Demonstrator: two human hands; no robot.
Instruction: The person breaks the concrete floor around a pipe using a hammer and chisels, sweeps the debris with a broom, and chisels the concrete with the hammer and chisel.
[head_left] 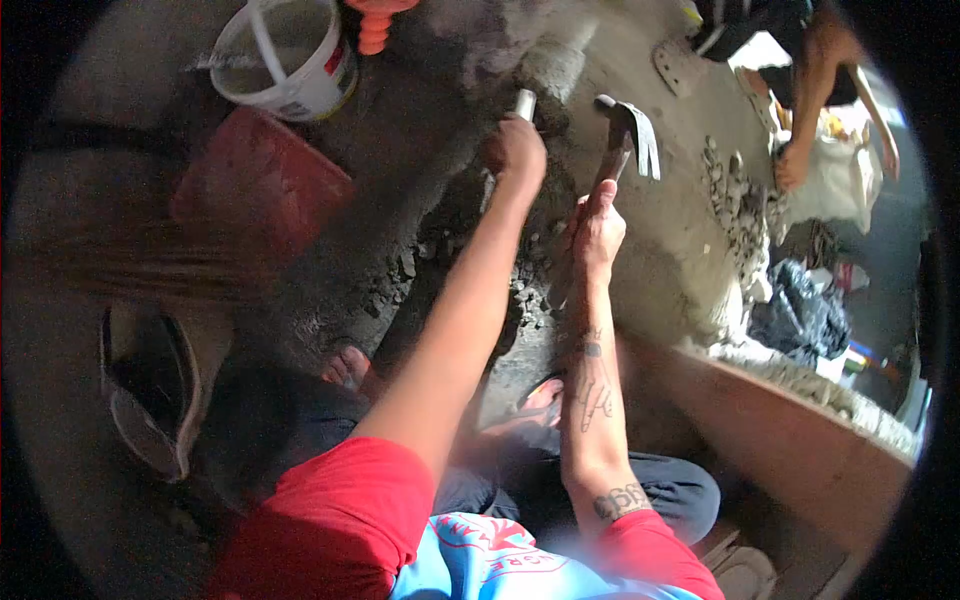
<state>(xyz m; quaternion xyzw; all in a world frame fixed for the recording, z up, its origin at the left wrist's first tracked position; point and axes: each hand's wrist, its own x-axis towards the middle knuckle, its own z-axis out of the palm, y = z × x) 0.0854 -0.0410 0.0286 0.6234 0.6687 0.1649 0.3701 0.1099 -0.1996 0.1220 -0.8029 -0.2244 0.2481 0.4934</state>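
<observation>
A chisel-like tool [525, 103] is gripped in the left hand [518, 157], its pale end exposed, presumably to keep fingers clear; its tip cannot be made out. By the right hand [599, 232], a hammer [621, 135] is held, claw outward. Along the floor's [660, 250] broken edge, rubble [528, 298] is partly hidden.

We saw a dusty grey-brown floor [655, 260] with loose rubble [400, 270] scattered across its middle and a second line of lumps [738, 190] to the right. On it, at upper left, we had a white bucket [325, 85] just beside a red tub [250, 175]; a clog [678, 70] rested at upper right.
</observation>
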